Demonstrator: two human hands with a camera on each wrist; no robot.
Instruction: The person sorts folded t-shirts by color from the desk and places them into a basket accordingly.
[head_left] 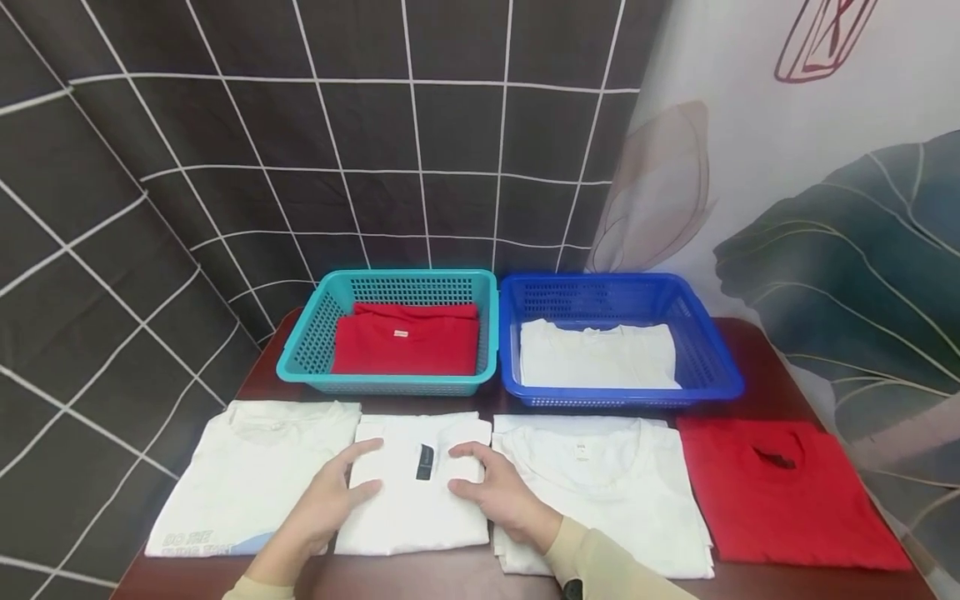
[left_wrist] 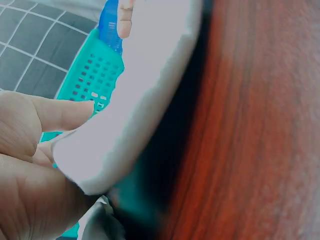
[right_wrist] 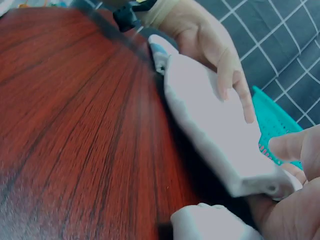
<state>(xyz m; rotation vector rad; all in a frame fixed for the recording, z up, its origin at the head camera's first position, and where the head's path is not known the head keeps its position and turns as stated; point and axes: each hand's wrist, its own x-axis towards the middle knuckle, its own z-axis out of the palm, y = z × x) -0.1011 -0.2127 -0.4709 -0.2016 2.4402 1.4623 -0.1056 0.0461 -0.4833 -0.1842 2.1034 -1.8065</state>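
Observation:
A folded white T-shirt (head_left: 412, 521) with a dark neck label (head_left: 425, 462) lies between my two hands. My left hand (head_left: 330, 496) holds its left side, thumb and index finger on top. From the other side my right hand (head_left: 510, 496) grips it the same way. The remaining fingers are mostly hidden by the cloth. In the left wrist view the T-shirt (left_wrist: 135, 115) shows as a thick pale fold above the dark red table (left_wrist: 260, 125). The right wrist view shows the left thumb and finger on the T-shirt's upper face (right_wrist: 205, 110).
White folded shirts lie on both sides, a printed one (head_left: 258, 467) left and a plain one (head_left: 600, 517) right. A red shirt (head_left: 795, 500) is far right. Behind stand a teal basket (head_left: 300, 346) with red clothes (head_left: 405, 346) and a blue basket (head_left: 708, 350) with white clothes (head_left: 600, 358).

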